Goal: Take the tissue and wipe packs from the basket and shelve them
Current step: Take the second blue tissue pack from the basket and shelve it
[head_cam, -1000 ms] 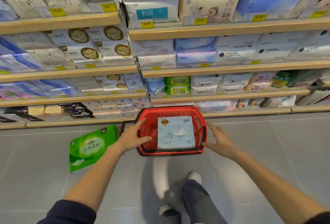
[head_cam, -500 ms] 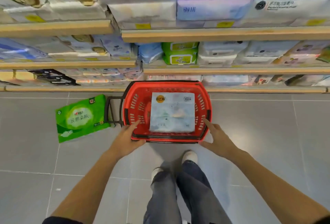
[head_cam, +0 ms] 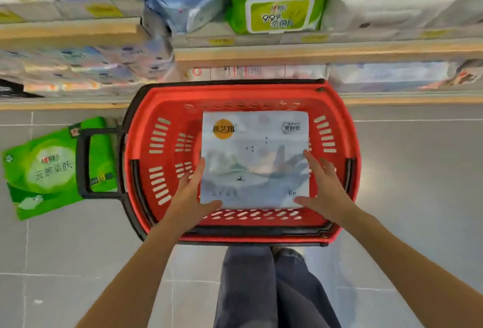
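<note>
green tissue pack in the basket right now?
No, the green pack lies on the floor to the left of the red basket; only the white pack is inside.

The basket (head_cam: 261, 239) sits on the floor (head_cam: 418, 183). The pack (head_cam: 254, 160) lies flat in it. The left hand (head_cam: 192, 197) touches the pack at its 8 o'clock corner, and the right hand (head_cam: 322, 186) at 4 o'clock. A bag (head_cam: 47, 170) lies at the basket's 9 o'clock, under the handle (head_cam: 83, 163). The shelf (head_cam: 313, 51) with wipes (head_cam: 279, 11) is at 12 o'clock, and the legs (head_cam: 274, 288) are at 6 o'clock.
</note>
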